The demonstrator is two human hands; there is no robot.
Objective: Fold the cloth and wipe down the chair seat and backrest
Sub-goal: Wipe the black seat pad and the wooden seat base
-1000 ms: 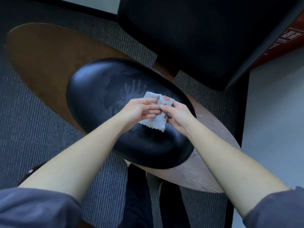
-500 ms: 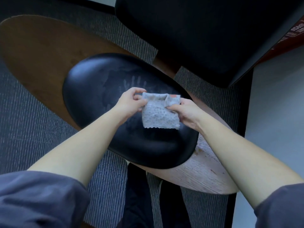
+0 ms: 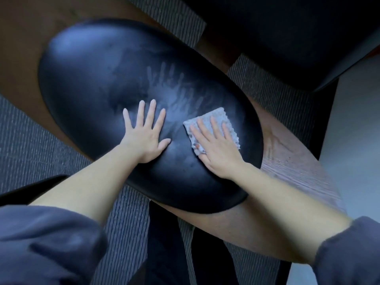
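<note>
- L hand (image 3: 144, 136): flat on chair seat (image 3: 92, 79), fingers straight and spread, holds nothing; prob. a brace.
- R hand (image 3: 216, 149): flat on folded cloth (image 3: 218, 114), fingers straight, pressing it to seat's right part, no grip.
- Cloth: small, thin, soft, light; likely bunches under push. Keep palm spread over it; pinch an edge to lift.
- Seat glossy, padded; pale handprint smears (image 3: 174, 85) just beyond cloth.
- Far: dark panel (image 3: 287, 38), prob. backrest.

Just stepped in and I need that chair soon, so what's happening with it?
A person is wiping the chair's black seat cushion. Their right hand presses a small folded cloth flat on it, fingers straight. The left hand lies flat on the cushion beside it, holding nothing. Pale dusty smears show beyond the hands.
</note>
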